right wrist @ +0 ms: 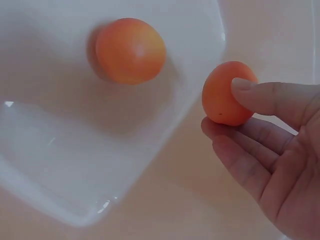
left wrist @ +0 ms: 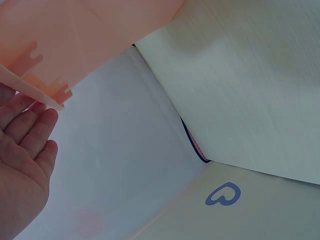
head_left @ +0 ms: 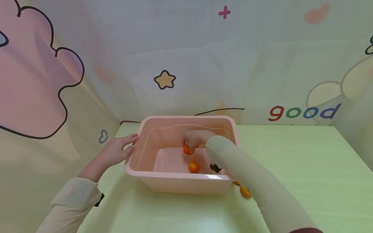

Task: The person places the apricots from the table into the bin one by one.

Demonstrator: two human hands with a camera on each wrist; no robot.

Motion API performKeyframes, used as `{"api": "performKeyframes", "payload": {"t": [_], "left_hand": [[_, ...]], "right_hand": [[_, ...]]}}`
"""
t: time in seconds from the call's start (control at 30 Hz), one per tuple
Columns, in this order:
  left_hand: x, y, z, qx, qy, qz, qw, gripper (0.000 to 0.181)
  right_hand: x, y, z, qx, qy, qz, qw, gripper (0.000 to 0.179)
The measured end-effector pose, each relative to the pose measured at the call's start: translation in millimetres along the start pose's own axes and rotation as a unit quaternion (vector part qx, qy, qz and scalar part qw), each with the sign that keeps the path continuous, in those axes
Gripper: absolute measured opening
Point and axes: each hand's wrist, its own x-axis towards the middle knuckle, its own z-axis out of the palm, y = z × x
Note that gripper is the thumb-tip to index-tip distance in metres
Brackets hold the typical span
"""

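Note:
A pink plastic basin (head_left: 186,185) stands on the pale green table. My left hand (head_left: 118,151) holds its left rim; in the left wrist view the fingers (left wrist: 32,132) lie under the rim, with the thumb mostly out of frame. Inside the basin, my right hand (head_left: 196,139) pinches a smooth orange-red round fruit (right wrist: 227,95) between thumb and fingers, above the basin floor. A second fruit, orange with a yellowish patch (right wrist: 131,51), lies on the basin floor nearer the front wall (head_left: 194,167). Their exact kind is unclear.
By the basin's front right corner, a yellow-orange piece (head_left: 245,192) lies on the table, partly behind the right sleeve (head_left: 259,181). A printed cloth wall (head_left: 204,64) rises behind the table (head_left: 297,161). The right forearm crosses the basin's right rim.

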Motion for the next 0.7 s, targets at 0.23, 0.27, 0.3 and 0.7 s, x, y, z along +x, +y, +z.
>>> {"api": "performKeyframes", "payload": {"t": [0.23, 0.27, 0.3, 0.7], "left_hand": [[-0.2, -0.8, 0.1, -0.001, -0.001, -0.002, 1.0, 0.039], [-0.2, -0.8, 0.2, 0.0, -0.001, -0.002, 1.0, 0.039], [0.0, -0.7, 0.3, 0.0, -0.001, -0.002, 1.0, 0.039], [0.1, 3.0, -3.2, -0.002, -0.012, -0.007, 0.9999, 0.04]], "right_hand": [[-49.2, -10.0, 10.6, 0.214, 0.029, 0.122, 0.9687, 0.047], [-54.7, -12.9, 10.6, 0.218, 0.033, 0.134, 0.9661, 0.046], [-59.2, -15.7, 10.1, 0.219, 0.037, 0.143, 0.9645, 0.046], [-64.8, -17.2, 0.0, 0.211, 0.036, 0.138, 0.967, 0.035]]}}
